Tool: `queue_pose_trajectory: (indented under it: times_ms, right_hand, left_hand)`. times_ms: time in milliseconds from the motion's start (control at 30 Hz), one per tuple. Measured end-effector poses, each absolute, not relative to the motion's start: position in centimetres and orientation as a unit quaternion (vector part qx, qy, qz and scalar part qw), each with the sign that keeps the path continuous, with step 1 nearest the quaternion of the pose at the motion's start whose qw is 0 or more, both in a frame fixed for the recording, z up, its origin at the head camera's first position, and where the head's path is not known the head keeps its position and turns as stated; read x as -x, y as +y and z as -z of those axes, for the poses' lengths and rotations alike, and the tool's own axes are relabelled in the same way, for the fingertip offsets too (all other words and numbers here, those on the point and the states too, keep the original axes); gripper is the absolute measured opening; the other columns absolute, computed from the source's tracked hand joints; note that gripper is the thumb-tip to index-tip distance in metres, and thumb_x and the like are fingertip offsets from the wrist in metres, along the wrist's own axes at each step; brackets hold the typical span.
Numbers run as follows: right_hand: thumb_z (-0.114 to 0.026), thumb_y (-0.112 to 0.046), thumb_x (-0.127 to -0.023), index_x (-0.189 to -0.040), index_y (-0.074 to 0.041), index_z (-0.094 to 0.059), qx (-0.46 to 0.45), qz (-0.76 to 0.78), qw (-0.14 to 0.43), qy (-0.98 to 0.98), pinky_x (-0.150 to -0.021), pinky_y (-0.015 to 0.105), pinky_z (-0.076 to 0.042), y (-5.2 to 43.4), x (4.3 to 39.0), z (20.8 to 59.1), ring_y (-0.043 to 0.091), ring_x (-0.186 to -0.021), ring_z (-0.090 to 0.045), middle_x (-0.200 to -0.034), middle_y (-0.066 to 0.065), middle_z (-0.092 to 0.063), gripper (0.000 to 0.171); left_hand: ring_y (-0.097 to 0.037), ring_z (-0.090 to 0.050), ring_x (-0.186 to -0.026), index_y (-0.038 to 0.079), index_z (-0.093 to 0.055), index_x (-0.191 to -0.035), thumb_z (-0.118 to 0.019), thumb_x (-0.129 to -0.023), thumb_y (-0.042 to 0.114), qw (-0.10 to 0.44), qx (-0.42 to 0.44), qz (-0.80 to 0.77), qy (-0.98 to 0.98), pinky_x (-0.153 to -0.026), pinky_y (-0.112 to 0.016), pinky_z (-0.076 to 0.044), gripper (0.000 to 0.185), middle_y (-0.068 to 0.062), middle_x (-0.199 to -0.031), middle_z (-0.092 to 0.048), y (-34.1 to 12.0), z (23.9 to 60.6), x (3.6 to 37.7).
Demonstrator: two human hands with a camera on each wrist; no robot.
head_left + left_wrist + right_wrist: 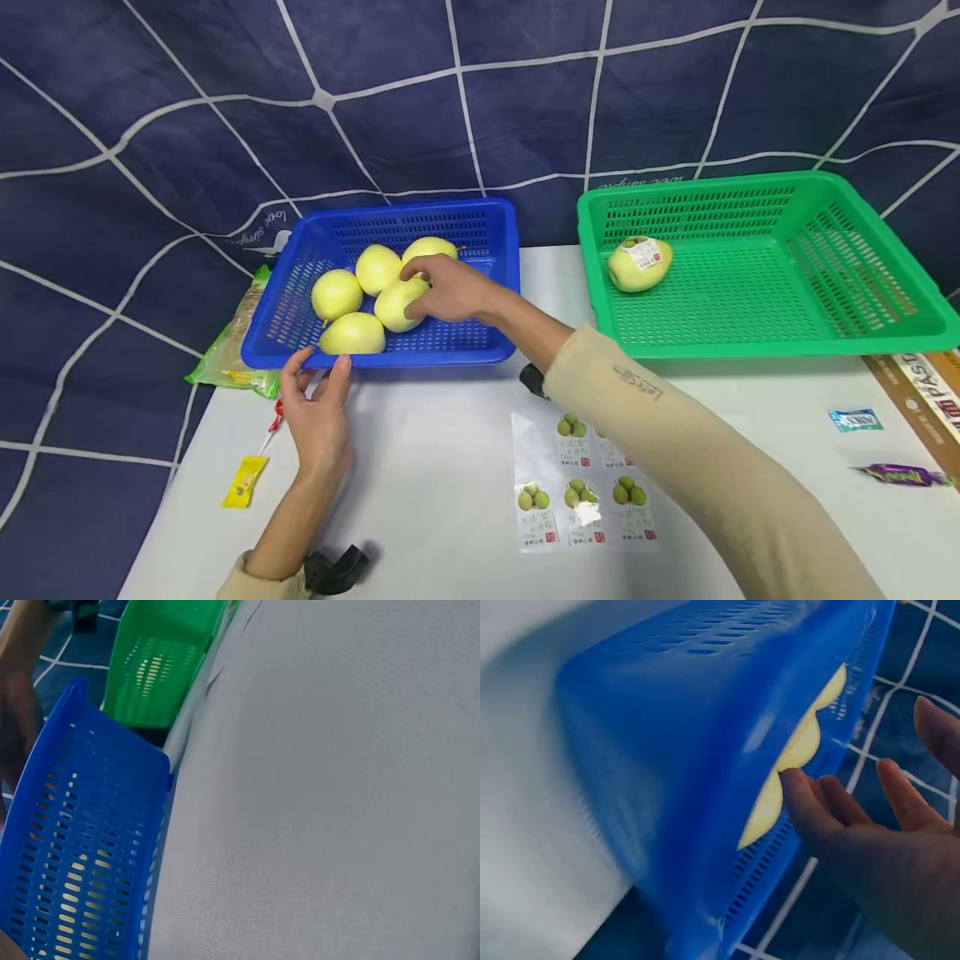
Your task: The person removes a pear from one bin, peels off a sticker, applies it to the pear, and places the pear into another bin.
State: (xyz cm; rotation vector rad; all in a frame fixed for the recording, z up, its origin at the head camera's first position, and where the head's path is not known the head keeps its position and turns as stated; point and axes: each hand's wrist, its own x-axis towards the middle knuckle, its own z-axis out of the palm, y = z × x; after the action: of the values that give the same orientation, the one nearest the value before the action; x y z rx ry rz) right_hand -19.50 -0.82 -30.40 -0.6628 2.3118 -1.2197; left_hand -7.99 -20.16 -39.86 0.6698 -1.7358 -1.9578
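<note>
The right hand [453, 290] is inside the blue perforated plastic basket [420, 360], with its thumb and fingers parted at the right side of a round, pale yellow pear [397, 307]; I do not see them closed around it. The left hand [317, 412] touches the near rim of this basket, but whether it grips, I cannot tell. In my judgement, the pear may roll against its neighbours, because its skin looks smooth and the fingers meet it mostly from one side. Too strong a push from the left hand could make the basket slide on the white desk [435, 450]. The beige sleeve [675, 433] passes over a glossy sheet of pear-printed labels [552, 475] and could drag it.

I count two baskets: five pears are in the blue one, and one labelled pear [628, 271] is in the green perforated plastic basket [720, 292]. On the sheet, five labels are visible; others may be hidden.
</note>
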Motion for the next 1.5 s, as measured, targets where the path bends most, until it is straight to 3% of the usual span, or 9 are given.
queue_pose_trajectory:
  times_ms: [167, 367, 600, 800, 1000, 1167, 1333, 1500]
  right_hand:
    - [-0.068, -0.008, -0.089, -0.143, -0.004, -0.049, 0.235, 0.457, 0.267, 0.815, -0.103, 0.034, -0.042, -3.2, 21.7, 30.4, 0.028, -0.137, -0.038, -0.149, 0.015, -0.041, 0.057]
    - [-0.067, -0.010, -0.091, -0.147, -0.007, -0.044, 0.258, 0.392, 0.304, 0.829, -0.109, 0.031, -0.035, -4.6, 23.5, 30.3, 0.022, -0.143, -0.029, -0.156, 0.006, -0.034, 0.060]
    - [-0.068, -0.011, -0.089, -0.148, -0.008, -0.043, 0.303, 0.286, 0.319, 0.851, -0.111, 0.023, -0.028, -5.7, 24.5, 30.8, 0.018, -0.144, -0.026, -0.156, 0.006, -0.034, 0.064]
    - [-0.070, -0.009, -0.090, -0.152, -0.013, -0.037, 0.314, 0.197, 0.346, 0.862, -0.113, 0.028, -0.027, -5.8, 25.4, 31.1, 0.018, -0.144, -0.026, -0.158, 0.004, -0.030, 0.070]
    - [-0.070, -0.011, -0.091, -0.154, -0.022, -0.035, 0.294, 0.154, 0.363, 0.871, -0.115, 0.035, -0.026, -6.2, 25.7, 31.1, 0.017, -0.145, -0.022, -0.160, 0.000, -0.025, 0.073]
    - [-0.069, -0.013, -0.094, -0.152, -0.022, -0.034, 0.305, 0.132, 0.371, 0.867, -0.110, 0.035, -0.033, -6.4, 25.4, 31.2, 0.017, -0.134, -0.033, -0.156, -0.001, -0.030, 0.068]
    - [-0.070, -0.022, -0.094, -0.149, -0.020, -0.035, 0.278, 0.153, 0.373, 0.872, -0.089, 0.033, -0.050, -6.1, 25.4, 31.5, 0.021, -0.113, -0.048, -0.145, 0.000, -0.038, 0.065]
    - [-0.067, -0.031, -0.095, -0.152, -0.020, -0.037, 0.292, 0.163, 0.364, 0.869, -0.088, 0.034, -0.052, -5.5, 25.9, 31.7, 0.022, -0.115, -0.052, -0.148, 0.001, -0.039, 0.065]
  left_hand:
    - [-0.018, -0.057, -0.098, 0.018, -0.050, -0.129, -0.075, -0.089, 0.012, 0.225, -0.240, 0.709, -0.624, -0.087, -0.023, -0.053, 0.048, -0.005, -0.119, -0.041, -20.5, 39.7, 8.0]
    - [-0.020, -0.057, -0.099, 0.017, -0.052, -0.127, -0.074, -0.089, 0.008, 0.233, -0.230, 0.712, -0.621, -0.085, -0.018, -0.052, 0.044, -0.006, -0.118, -0.042, -20.3, 39.9, 8.2]
    - [-0.021, -0.056, -0.102, 0.018, -0.052, -0.126, -0.073, -0.089, 0.009, 0.235, -0.230, 0.706, -0.628, -0.085, -0.018, -0.052, 0.043, -0.006, -0.118, -0.042, -20.3, 40.3, 8.1]
    - [-0.022, -0.056, -0.103, 0.016, -0.052, -0.125, -0.074, -0.089, 0.009, 0.237, -0.224, 0.703, -0.632, -0.085, -0.018, -0.052, 0.043, -0.006, -0.118, -0.042, -20.3, 40.6, 8.1]
    - [-0.021, -0.056, -0.102, 0.008, -0.049, -0.131, -0.074, -0.089, 0.010, 0.243, -0.218, 0.699, -0.636, -0.084, -0.018, -0.051, 0.049, -0.006, -0.117, -0.042, -20.4, 40.7, 8.2]
    - [-0.022, -0.057, -0.101, 0.004, -0.047, -0.133, -0.074, -0.089, 0.008, 0.246, -0.214, 0.700, -0.636, -0.083, -0.019, -0.052, 0.052, -0.008, -0.119, -0.042, -20.4, 40.7, 8.2]
    - [-0.022, -0.057, -0.102, 0.008, -0.050, -0.130, -0.074, -0.089, 0.009, 0.247, -0.211, 0.699, -0.637, -0.084, -0.019, -0.052, 0.047, -0.007, -0.117, -0.043, -20.4, 40.6, 8.2]
    - [-0.023, -0.056, -0.103, 0.009, -0.050, -0.130, -0.074, -0.089, 0.011, 0.246, -0.217, 0.693, -0.642, -0.084, -0.019, -0.051, 0.048, -0.006, -0.115, -0.043, -20.4, 40.7, 8.3]
